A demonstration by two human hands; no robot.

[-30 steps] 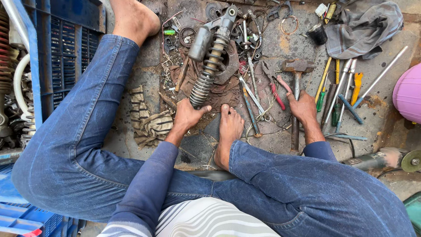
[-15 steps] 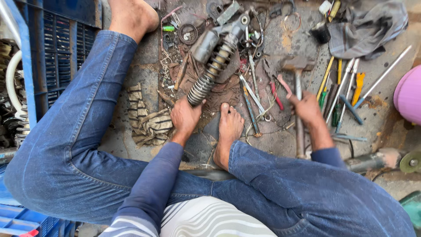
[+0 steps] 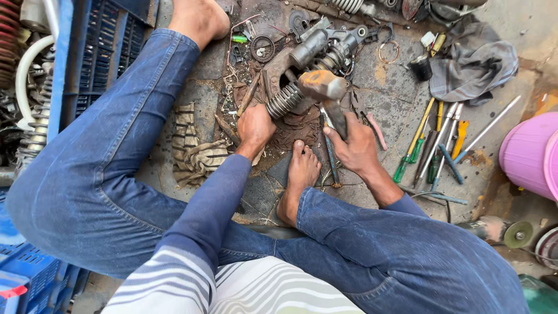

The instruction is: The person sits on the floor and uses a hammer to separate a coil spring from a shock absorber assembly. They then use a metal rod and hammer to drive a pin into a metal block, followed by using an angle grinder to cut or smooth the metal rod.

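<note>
The shock absorber (image 3: 302, 70) lies on the floor (image 3: 383, 81) at upper centre, its spring end steadied by the closed left hand (image 3: 254, 127) while the right hand (image 3: 354, 145), gripping the hammer (image 3: 325, 93), stands raised over it in the striking step, so the blow needs careful aim.

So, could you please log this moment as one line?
left hand: steadies rusty coil-spring shock absorber | right hand: grips worn steel hammer above spring

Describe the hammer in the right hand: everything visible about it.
The hammer has a blocky metal head, rusty orange-brown and worn, on a dark handle. The right hand grips the handle low down, with the head raised above the coil spring of the shock absorber. Whether the head touches the spring cannot be told. The left hand steadies the spring's near end.
</note>
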